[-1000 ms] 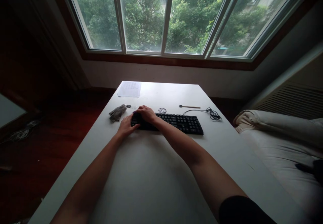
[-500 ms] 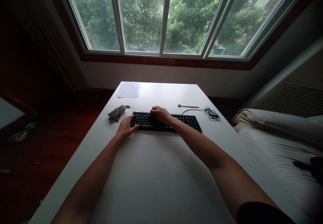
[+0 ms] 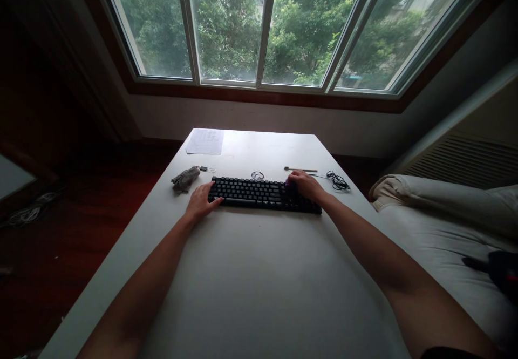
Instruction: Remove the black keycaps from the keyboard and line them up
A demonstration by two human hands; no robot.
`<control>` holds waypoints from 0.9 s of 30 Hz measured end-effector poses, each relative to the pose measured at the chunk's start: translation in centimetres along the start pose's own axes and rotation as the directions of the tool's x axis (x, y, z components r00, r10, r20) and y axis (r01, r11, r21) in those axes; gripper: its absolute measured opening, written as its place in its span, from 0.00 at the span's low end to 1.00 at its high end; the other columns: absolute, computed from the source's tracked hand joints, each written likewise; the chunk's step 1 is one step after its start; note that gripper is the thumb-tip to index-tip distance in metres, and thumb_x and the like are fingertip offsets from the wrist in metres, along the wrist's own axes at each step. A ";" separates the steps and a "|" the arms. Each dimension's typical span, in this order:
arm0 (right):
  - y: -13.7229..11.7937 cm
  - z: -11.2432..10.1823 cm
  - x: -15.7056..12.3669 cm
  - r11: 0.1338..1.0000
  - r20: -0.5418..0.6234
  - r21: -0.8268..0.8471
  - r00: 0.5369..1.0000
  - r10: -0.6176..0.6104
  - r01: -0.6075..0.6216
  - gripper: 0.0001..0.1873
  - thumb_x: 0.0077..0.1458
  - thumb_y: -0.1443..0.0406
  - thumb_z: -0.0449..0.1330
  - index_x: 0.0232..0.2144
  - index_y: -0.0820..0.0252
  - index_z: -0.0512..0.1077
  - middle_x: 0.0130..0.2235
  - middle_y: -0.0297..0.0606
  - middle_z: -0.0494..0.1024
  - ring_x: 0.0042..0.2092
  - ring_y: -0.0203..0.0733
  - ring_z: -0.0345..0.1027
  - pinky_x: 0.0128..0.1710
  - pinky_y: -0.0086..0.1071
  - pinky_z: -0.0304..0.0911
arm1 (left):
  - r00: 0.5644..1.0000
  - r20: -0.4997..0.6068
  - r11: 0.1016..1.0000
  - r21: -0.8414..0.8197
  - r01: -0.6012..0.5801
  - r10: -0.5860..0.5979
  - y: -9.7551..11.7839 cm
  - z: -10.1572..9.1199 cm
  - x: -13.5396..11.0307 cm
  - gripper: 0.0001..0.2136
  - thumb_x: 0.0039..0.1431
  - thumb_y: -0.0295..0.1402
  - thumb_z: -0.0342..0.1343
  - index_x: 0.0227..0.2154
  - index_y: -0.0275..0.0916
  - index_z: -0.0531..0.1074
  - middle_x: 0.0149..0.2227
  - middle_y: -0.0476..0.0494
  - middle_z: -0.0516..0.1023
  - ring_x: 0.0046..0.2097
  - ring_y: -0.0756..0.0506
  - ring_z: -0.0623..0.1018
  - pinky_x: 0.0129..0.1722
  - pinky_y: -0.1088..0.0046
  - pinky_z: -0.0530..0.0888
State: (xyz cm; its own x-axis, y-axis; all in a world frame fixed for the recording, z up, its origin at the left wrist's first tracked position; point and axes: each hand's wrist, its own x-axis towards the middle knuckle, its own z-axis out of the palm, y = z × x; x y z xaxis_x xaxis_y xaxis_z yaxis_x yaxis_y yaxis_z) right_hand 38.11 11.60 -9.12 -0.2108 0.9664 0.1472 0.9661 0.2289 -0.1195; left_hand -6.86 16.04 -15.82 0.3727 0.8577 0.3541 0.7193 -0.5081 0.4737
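- Keyboard (image 3: 246,190), black, lies flat on the white counter (image 3: 259,272), with its long side across in front of the person.
- Left hand (image 3: 199,202) rests at the left end of the keyboard; its thumb is wide apart from the fingers, and it touches this end.
- Right hand (image 3: 305,184) is over the right part of the keyboard, narrow, with the fingers bent around a small purple thing (image 3: 290,184); what this is exactly, I cannot tell.
- Just behind the keyboard, near its middle, lies a small pale ringed object (image 3: 257,175), too small to make out.
- Behind the right hand is a thin stick (image 3: 301,170) with a darker head, and to the right a black cable (image 3: 339,181) is gathered in loops.
- Beyond the left hand lies a grey fluffy object (image 3: 185,180), and just beside it a small dark piece (image 3: 204,168) with pale thin parts.
- At the far left corner of the counter lies a paper sheet (image 3: 205,141).
- Farther away, a window (image 3: 229,29) shows green trees.
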 end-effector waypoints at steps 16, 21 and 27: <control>-3.8 1.9 4.5 0.537 0.009 0.826 0.957 0.291 -0.171 0.12 0.56 0.64 0.56 0.41 0.63 0.73 0.33 0.39 0.79 0.29 0.36 0.70 0.29 0.28 0.68 | 1.000 -0.006 1.000 0.004 0.009 -0.009 0.9 0.6 -0.1 0.34 0.58 0.52 0.57 0.64 0.42 0.61 0.62 0.35 0.68 0.62 0.33 0.67 0.62 0.51 0.63; -11.9 3.7 7.5 0.573 0.045 0.817 0.998 0.054 -0.068 0.26 0.59 0.61 0.59 0.59 0.58 0.67 0.34 0.34 0.80 0.27 0.33 0.69 0.31 0.28 0.67 | 1.000 -0.005 1.000 0.007 0.021 -0.021 1.3 1.1 0.2 0.37 0.58 0.53 0.57 0.65 0.39 0.59 0.62 0.32 0.67 0.61 0.31 0.68 0.61 0.50 0.64; -19.4 4.5 9.5 0.764 -0.148 0.643 0.988 0.047 0.060 0.18 0.65 0.64 0.53 0.53 0.48 0.75 0.47 0.31 0.81 0.47 0.39 0.74 0.51 0.31 0.65 | 0.999 -0.005 0.999 0.019 0.036 -0.036 1.9 1.6 0.9 0.36 0.55 0.54 0.58 0.62 0.39 0.62 0.59 0.32 0.71 0.61 0.30 0.69 0.61 0.51 0.65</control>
State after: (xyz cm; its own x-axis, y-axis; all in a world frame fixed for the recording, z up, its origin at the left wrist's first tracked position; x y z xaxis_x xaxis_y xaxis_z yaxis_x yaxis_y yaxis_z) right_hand 16.72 16.85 -9.81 -0.1406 0.9480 0.2854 0.6293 0.3081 -0.7135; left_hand -4.24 15.93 -15.92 0.3438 0.8749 0.3411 0.7430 -0.4756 0.4709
